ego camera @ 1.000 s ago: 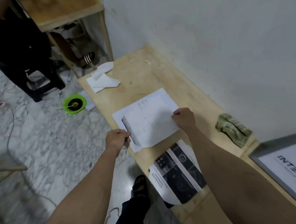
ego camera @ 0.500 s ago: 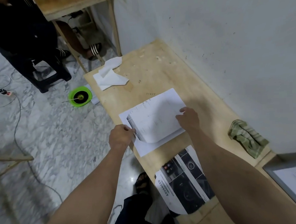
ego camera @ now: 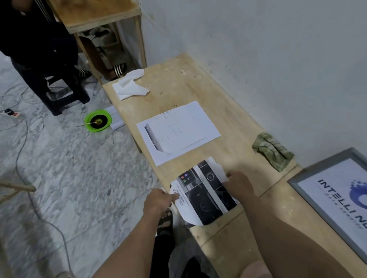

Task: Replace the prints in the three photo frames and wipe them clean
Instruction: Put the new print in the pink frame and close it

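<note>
A dark print (ego camera: 204, 196) with car-dashboard pictures lies at the wooden table's (ego camera: 230, 119) near-left edge, its corners curling up. My left hand (ego camera: 157, 202) pinches its left edge. My right hand (ego camera: 239, 186) holds its right edge with curled fingers. Farther along the table lies a white print (ego camera: 178, 131) face up, with nobody touching it. A grey photo frame (ego camera: 339, 200) with a blue-logo print sits at the right. A green striped cloth (ego camera: 271, 150) lies bunched by the wall.
Crumpled white tissue (ego camera: 130, 86) sits at the table's far end. A green bowl (ego camera: 97, 120) and cables (ego camera: 21, 145) lie on the marble floor. A seated person on a black stool (ego camera: 65, 96) and a second wooden table (ego camera: 99, 9) are beyond.
Both hands let go of the white print, which now lies flat, and moved back toward me to the dark print. The view shifted, showing more of the grey frame.
</note>
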